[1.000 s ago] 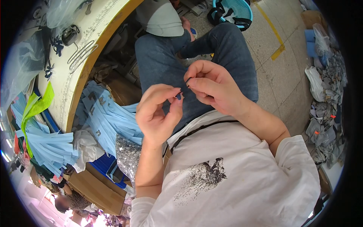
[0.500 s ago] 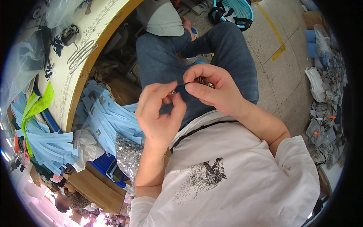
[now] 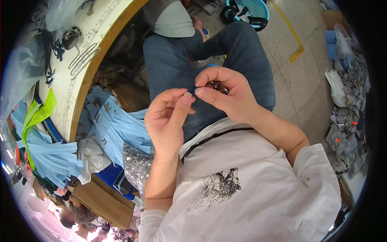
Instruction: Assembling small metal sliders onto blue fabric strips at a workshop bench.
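Note:
Above my jeans-clad lap [image 3: 171, 64], both hands meet at a short, thin dark strip or cord [image 3: 193, 90]. My left hand [image 3: 164, 119] is closed, with thumb and forefinger pinching the strip's left end. The other end sits between the thumb and fingertips of my right hand [image 3: 231, 94]. Several small shiny metal pieces [image 3: 219, 86] lie in the curl of my right palm, partly covered by the fingers. Their exact kind is too small to make out.
A worktable [image 3: 86, 76] with a bent wire loop [image 3: 84, 61] curves along my left. Beneath it hang light-blue fabric strips [image 3: 121, 127], beside a clear bag of shiny bits [image 3: 137, 163] and a cardboard box [image 3: 105, 201]. Grey scraps [image 3: 348, 121] are heaped right; a turquoise basket [image 3: 261, 10] stands ahead.
My left thumb has risen and closed against the forefinger at the strip, where there was a gap before. My right hand has barely moved, and more metal pieces show in its palm.

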Motion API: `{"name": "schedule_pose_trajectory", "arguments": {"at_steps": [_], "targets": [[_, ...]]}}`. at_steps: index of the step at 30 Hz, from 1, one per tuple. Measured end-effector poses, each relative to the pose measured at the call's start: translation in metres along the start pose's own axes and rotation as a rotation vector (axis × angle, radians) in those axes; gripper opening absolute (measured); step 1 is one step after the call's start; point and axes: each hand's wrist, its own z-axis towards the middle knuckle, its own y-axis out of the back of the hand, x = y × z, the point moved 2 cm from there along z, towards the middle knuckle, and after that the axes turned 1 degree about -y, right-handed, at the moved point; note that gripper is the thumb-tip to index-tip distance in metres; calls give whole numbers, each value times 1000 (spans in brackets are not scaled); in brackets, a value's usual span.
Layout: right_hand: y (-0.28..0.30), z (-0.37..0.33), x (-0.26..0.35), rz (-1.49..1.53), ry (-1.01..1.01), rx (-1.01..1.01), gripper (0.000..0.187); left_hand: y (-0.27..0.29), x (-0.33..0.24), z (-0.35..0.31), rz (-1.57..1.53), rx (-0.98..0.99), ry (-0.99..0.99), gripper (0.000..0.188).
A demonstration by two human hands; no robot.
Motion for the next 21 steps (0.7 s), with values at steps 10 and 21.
{"name": "schedule_pose_trajectory", "arguments": {"at_steps": [10,21], "targets": [[-2,1,4,202,-132,63,14,4,3,1,-31,-2,-38,20],[0,4,2,146,-120,21,14,14,11,9,-107,123,-50,24]]}}
